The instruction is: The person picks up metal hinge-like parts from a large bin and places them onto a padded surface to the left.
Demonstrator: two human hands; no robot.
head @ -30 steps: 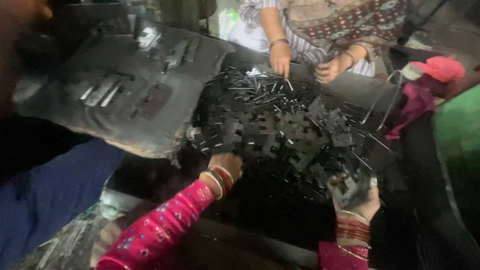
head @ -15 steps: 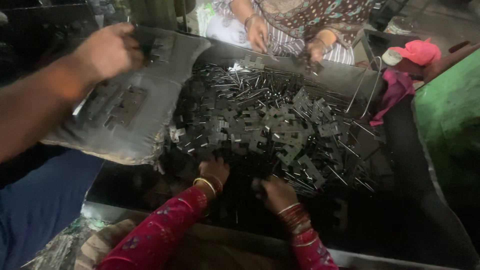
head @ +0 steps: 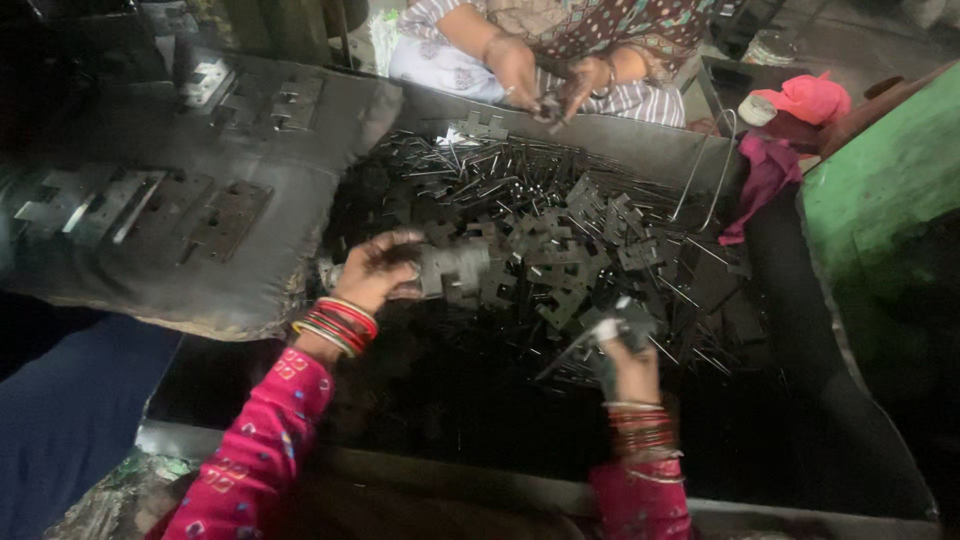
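Both hands have lifted out of the dark near part of the tray since the earlier frame, and the arm that reached across the grey sack at the left is gone. Now the left hand [head: 378, 268] closes its fingers around a stack of flat grey metal plates [head: 452, 268], held at the near left edge of the heap of black stamped metal pieces [head: 560, 235]. Further right and nearer, the right hand [head: 628, 362] grips a thin metal strip [head: 583, 340] that points left. Across the metal tray [head: 640, 150], another person's hands [head: 545, 80] pinch a small dark piece. On the grey sack [head: 200, 270] at the left lie more flat plates. A pink cloth [head: 805, 98] sits far right.
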